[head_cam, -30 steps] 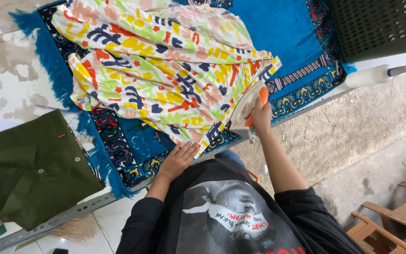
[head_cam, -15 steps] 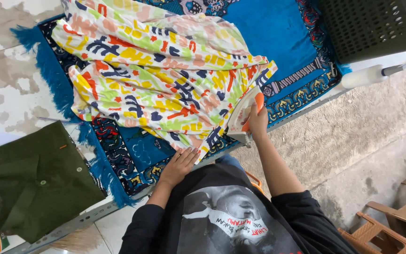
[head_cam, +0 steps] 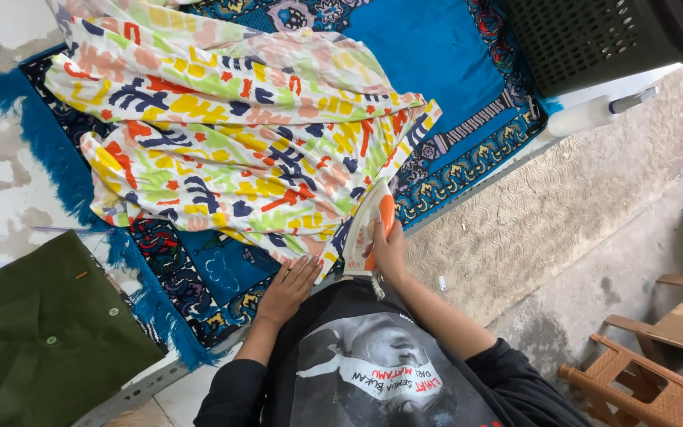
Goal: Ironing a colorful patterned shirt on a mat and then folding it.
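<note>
A white cloth with a bright multicoloured print [head_cam: 231, 134] lies spread over a blue patterned rug [head_cam: 444, 55]. My right hand [head_cam: 393, 253] grips a white iron with an orange handle [head_cam: 369, 229], which rests on the near edge of the cloth. My left hand [head_cam: 288, 289] lies flat, fingers together, on the rug's near border right beside the hem of the cloth. My dark printed shirt [head_cam: 381, 372] fills the bottom of the view.
A dark green garment with buttons [head_cam: 41, 340] lies at the lower left. A dark plastic basket [head_cam: 594, 39] stands at the top right, with a white spray bottle [head_cam: 594, 115] beside it. Brown plastic stools [head_cam: 658, 372] sit on the concrete floor at the lower right.
The iron has slid toward me along the cloth's near edge. My left hand has stayed flat on the rug's border.
</note>
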